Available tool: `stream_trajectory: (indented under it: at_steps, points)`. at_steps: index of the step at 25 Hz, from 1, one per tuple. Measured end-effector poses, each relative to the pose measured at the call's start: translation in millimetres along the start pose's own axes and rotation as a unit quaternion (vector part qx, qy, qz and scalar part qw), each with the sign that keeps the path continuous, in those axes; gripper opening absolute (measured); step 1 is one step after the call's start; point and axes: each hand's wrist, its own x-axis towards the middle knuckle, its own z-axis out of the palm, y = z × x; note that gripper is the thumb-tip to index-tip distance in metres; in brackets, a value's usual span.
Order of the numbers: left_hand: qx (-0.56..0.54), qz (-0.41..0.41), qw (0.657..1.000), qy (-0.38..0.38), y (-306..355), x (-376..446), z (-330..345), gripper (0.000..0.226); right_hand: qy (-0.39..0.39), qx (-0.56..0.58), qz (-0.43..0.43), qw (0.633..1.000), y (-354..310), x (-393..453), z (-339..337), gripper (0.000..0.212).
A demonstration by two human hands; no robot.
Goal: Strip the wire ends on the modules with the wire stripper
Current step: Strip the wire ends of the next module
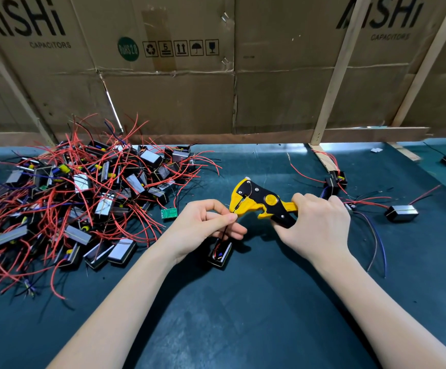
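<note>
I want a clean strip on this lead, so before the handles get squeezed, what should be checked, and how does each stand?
1. Thin black wire pinched in left hand: ok.
2. Wire tip inside the jaws of the yellow-and-black wire stripper: ok.
3. Right hand gripping stripper handles: ok.
4. Small black box module resting on dark green table mat: ok.
5. Length of insulation past the blades: cannot tell.

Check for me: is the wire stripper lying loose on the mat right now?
No, the right hand grips the wire stripper by its handles, off the mat, while the left hand pinches a black wire at its head.
</note>
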Motion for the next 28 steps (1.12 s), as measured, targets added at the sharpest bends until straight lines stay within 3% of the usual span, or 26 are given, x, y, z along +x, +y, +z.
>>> stream_trajectory:
  at_steps: [9,17,24,28]
  points:
    - [0.019,0.014,1.0,-0.008,2.9,-1.4,-2.4,0.012,-0.049,0.011,0.033,0.998,-1.7,1.0,-6.5,0.057]
    - [0.045,0.028,0.999,-0.005,8.0,1.4,-2.3,0.012,-0.127,-0.027,0.081,0.988,-4.6,2.4,-3.0,0.049]
    - [0.068,-0.019,0.996,0.044,2.7,2.5,-2.1,0.016,-0.075,-0.029,0.062,0.995,1.5,2.8,-1.8,0.053]
    - [0.072,-0.006,0.997,0.019,3.7,2.5,-1.4,0.014,-0.058,-0.035,0.042,0.997,-0.2,-0.3,4.5,0.052]
